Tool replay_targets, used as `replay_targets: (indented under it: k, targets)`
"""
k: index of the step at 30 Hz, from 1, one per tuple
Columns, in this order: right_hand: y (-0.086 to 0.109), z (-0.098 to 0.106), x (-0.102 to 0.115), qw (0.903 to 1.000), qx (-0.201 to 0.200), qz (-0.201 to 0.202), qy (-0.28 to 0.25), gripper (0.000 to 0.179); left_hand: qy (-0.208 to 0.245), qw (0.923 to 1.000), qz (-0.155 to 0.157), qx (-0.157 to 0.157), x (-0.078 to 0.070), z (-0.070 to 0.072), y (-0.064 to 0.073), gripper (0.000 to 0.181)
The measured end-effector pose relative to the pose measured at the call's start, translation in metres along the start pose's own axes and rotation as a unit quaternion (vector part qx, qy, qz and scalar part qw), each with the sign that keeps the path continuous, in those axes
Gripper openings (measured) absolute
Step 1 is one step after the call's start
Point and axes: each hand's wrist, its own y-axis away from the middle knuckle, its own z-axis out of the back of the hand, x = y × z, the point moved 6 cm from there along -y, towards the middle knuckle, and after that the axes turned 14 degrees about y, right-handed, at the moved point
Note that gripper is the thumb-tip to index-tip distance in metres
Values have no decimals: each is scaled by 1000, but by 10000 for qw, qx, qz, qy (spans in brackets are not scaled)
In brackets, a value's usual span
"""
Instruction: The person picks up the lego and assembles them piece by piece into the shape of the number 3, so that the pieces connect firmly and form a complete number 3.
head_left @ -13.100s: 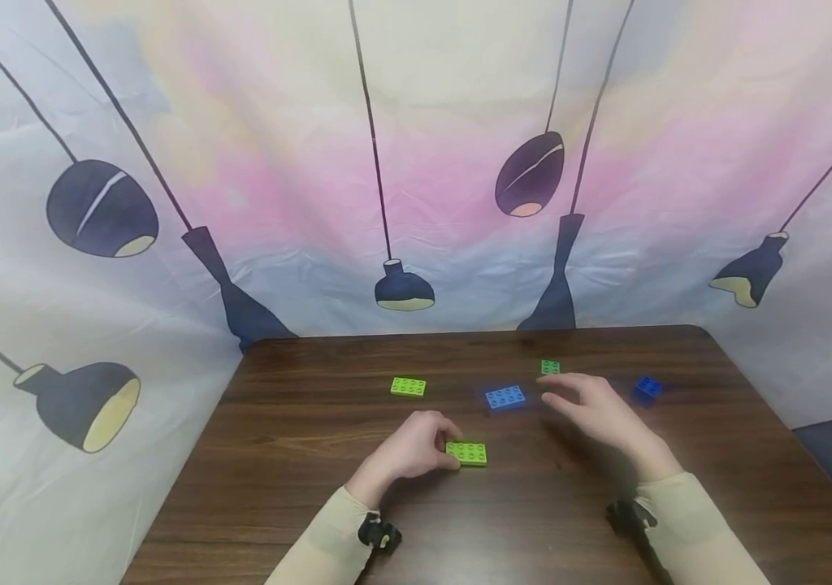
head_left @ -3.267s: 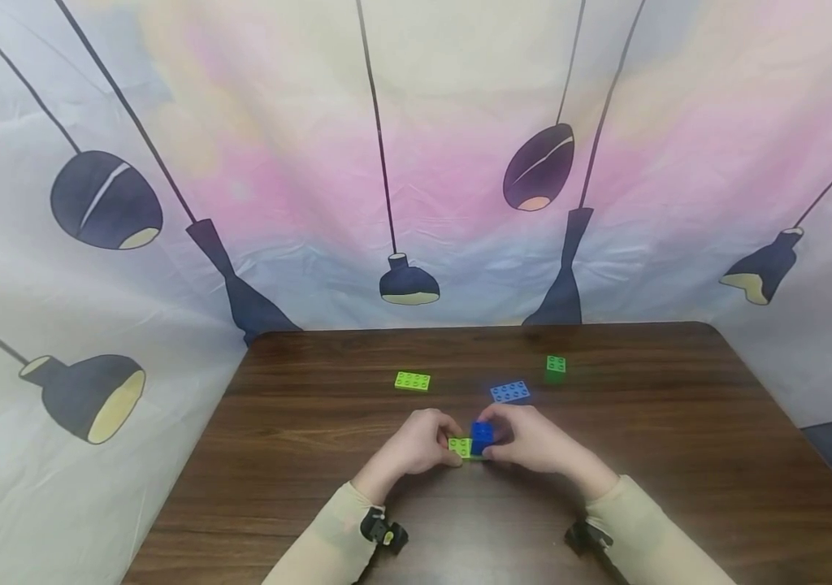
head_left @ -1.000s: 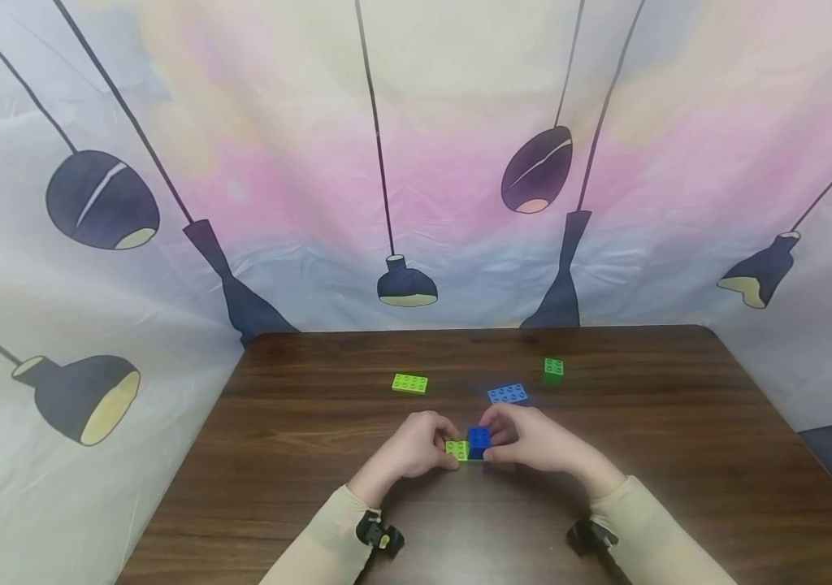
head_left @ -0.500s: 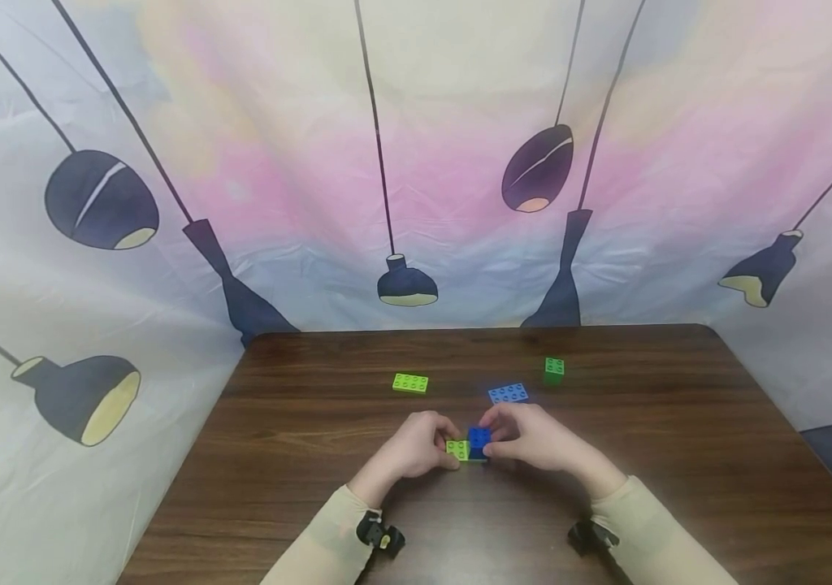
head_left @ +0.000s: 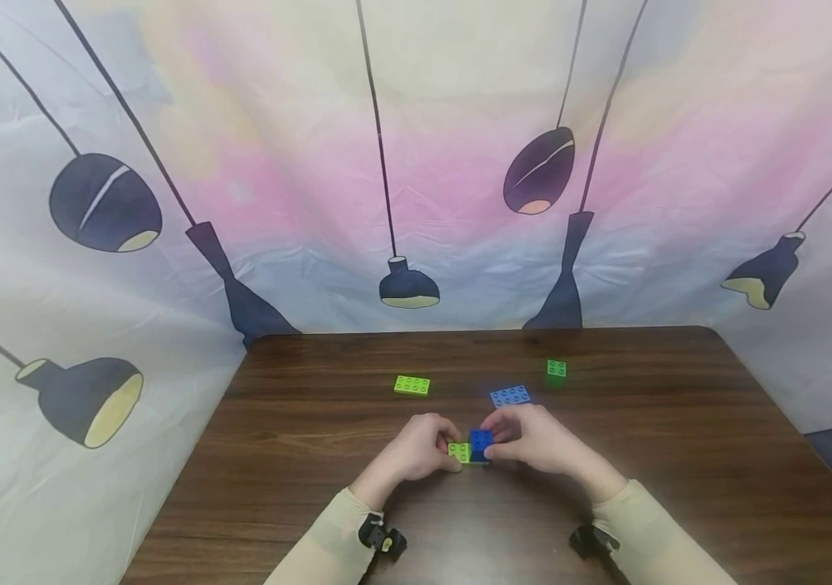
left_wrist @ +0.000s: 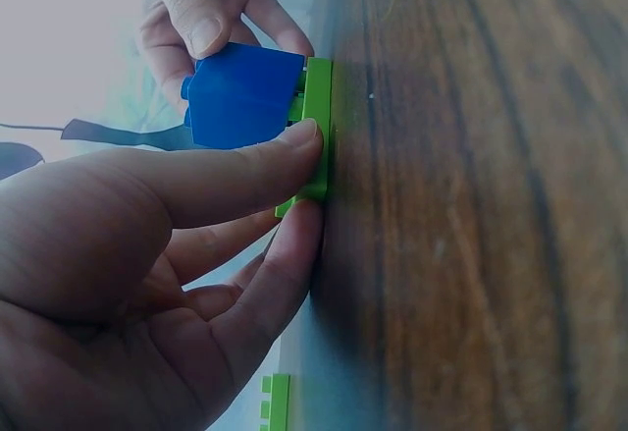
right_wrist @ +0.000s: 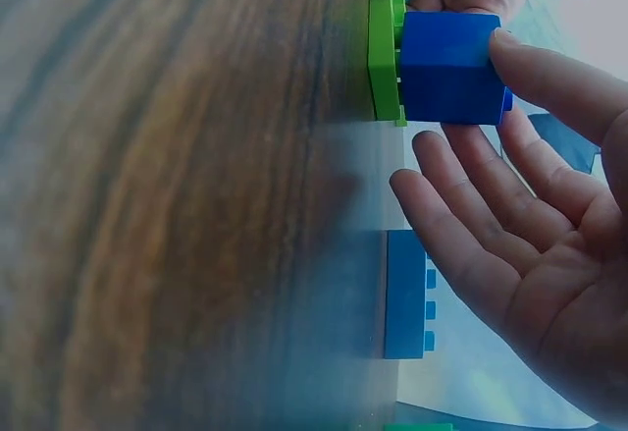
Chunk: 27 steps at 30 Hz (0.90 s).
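Observation:
My left hand (head_left: 416, 448) pinches a thin lime-green building plate (head_left: 457, 452) by its left end, low over the table. A dark blue two-by-two brick (head_left: 480, 441) stands on the plate's right half, pinched between the thumb and fingers of my right hand (head_left: 539, 440). In the left wrist view, green studs show in a narrow gap between the blue brick (left_wrist: 245, 97) and the lime plate (left_wrist: 317, 127), and the brick looks slightly tilted. From the right wrist, the brick (right_wrist: 451, 68) meets the plate's studs (right_wrist: 385, 53).
Behind the hands lie a second lime plate (head_left: 412, 385) and a lighter blue two-by-four piece (head_left: 509, 396). A small green two-by-two brick (head_left: 556, 370) stands farther back to the right. The brown table (head_left: 314, 422) ends at a printed fabric backdrop (head_left: 299, 162).
Since the oldest frame, my right hand has brought the dark blue brick from the table's right side onto the lime plate. Over the last second, both hands have stayed almost in place.

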Motion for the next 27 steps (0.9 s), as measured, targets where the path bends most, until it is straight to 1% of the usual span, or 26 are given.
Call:
replay_targets:
  k: [3, 11, 15, 20, 27]
  targets:
    - [0, -1, -1, 10000, -21, 1, -10, 29, 10, 10000, -36, 11, 0, 0, 0, 30]
    - [-1, 0, -3, 10000, -78, 7, 58, 28, -20, 10000, 36, -1, 2, -1, 0, 30]
    - [-1, 1, -1, 9999, -124, 1, 97, 27, -19, 10000, 35, -22, 1, 0, -1, 30]
    - [-1, 2, 3, 9999, -116, -18, 1, 26, -18, 10000, 38, -15, 0, 0, -2, 30]
    - [-1, 1, 3, 9999, -97, -42, 67, 27, -13, 10000, 85, -25, 1, -1, -1, 30]
